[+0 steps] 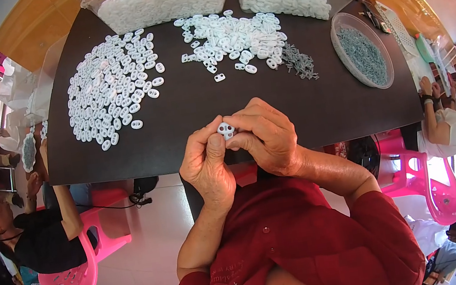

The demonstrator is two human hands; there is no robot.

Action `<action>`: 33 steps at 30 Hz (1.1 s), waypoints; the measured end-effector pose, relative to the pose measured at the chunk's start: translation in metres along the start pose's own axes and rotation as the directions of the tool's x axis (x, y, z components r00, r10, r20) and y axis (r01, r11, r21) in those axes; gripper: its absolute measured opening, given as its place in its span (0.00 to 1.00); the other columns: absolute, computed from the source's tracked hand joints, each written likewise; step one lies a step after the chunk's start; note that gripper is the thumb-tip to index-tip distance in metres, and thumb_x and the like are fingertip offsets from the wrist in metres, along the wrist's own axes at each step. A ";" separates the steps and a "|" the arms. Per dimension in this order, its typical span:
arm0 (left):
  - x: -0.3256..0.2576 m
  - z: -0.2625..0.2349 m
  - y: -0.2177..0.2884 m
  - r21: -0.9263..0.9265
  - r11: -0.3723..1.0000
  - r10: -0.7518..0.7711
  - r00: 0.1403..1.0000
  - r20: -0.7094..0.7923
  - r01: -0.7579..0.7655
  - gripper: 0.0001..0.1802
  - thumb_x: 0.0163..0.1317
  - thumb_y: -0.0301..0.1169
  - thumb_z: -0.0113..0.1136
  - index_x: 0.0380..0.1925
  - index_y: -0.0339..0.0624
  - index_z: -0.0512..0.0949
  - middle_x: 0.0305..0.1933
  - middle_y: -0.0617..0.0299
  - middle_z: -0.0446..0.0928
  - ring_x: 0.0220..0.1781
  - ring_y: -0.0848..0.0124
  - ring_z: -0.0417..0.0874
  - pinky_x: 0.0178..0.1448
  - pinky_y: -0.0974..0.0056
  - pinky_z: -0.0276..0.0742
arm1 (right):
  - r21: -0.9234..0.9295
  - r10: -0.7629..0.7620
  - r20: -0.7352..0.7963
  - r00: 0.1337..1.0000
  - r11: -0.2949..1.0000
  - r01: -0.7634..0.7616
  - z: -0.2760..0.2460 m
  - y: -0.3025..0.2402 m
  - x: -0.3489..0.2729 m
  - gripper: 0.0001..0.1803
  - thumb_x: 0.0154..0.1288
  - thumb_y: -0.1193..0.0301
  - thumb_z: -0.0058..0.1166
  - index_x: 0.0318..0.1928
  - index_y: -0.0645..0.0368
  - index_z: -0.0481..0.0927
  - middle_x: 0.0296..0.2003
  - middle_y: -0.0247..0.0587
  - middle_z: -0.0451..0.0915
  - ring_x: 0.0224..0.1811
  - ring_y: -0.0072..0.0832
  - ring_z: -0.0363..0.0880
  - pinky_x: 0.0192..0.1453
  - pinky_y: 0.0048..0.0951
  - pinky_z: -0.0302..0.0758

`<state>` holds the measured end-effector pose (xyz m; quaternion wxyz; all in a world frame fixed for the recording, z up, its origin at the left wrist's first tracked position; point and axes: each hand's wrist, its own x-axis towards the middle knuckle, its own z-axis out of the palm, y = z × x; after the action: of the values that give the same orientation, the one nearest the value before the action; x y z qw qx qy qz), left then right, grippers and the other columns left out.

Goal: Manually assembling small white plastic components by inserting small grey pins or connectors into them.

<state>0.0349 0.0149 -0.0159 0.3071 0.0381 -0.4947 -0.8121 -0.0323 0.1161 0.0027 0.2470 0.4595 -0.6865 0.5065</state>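
Over the near edge of the dark table, my left hand (208, 165) and my right hand (267, 137) meet at the fingertips. Pinched between thumbs and forefingers is a small white plastic piece with dark holes (225, 130); whether it is one part or two pressed together, I cannot tell. Beyond my hands, to the left, lies a wide spread of white oval two-hole pieces (110, 89). A second heap of white pieces (236, 33) sits straight ahead. Against its right side is a small pile of thin grey screw-like pins (299, 62).
Two clear bins of white pieces, one at the back (164, 23), one back right (285, 12), line the far edge. A round clear tray (337, 45) of grey pins stands at right. Co-workers sit left (44, 244) and right (450, 128), with pink chairs (78, 280).
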 end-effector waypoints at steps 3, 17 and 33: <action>-0.003 -0.004 -0.005 0.006 1.000 -0.009 1.000 -0.013 0.009 0.10 0.65 0.27 0.54 0.41 0.30 0.76 0.36 0.61 0.77 0.36 0.78 0.74 0.44 0.74 0.70 | -0.002 -0.038 0.003 0.999 0.999 0.038 0.001 0.002 -0.002 0.19 0.43 0.81 0.64 0.40 0.66 0.78 0.31 0.42 0.79 0.26 0.30 0.73 0.26 0.26 0.70; -0.002 0.005 0.006 -0.009 0.998 -0.061 0.998 -0.034 0.061 0.11 0.66 0.30 0.54 0.40 0.31 0.76 0.33 0.65 0.74 0.34 0.81 0.71 0.43 0.74 0.69 | 0.002 0.113 0.022 0.993 0.994 -0.113 0.002 -0.006 -0.002 0.18 0.46 0.78 0.65 0.40 0.65 0.77 0.30 0.41 0.78 0.27 0.28 0.72 0.30 0.26 0.71; -0.009 0.004 -0.004 0.027 0.997 0.069 0.997 -0.029 -0.068 0.10 0.67 0.30 0.52 0.38 0.32 0.75 0.33 0.66 0.71 0.35 0.80 0.70 0.43 0.74 0.68 | -0.064 -0.044 0.026 0.999 0.997 0.046 0.002 -0.002 -0.006 0.14 0.51 0.78 0.61 0.40 0.67 0.75 0.31 0.44 0.77 0.25 0.31 0.71 0.26 0.28 0.69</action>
<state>0.0390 0.0241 -0.0192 0.3415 0.0375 -0.5017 -0.7939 -0.0270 0.1163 -0.0020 0.2645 0.4730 -0.6948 0.4728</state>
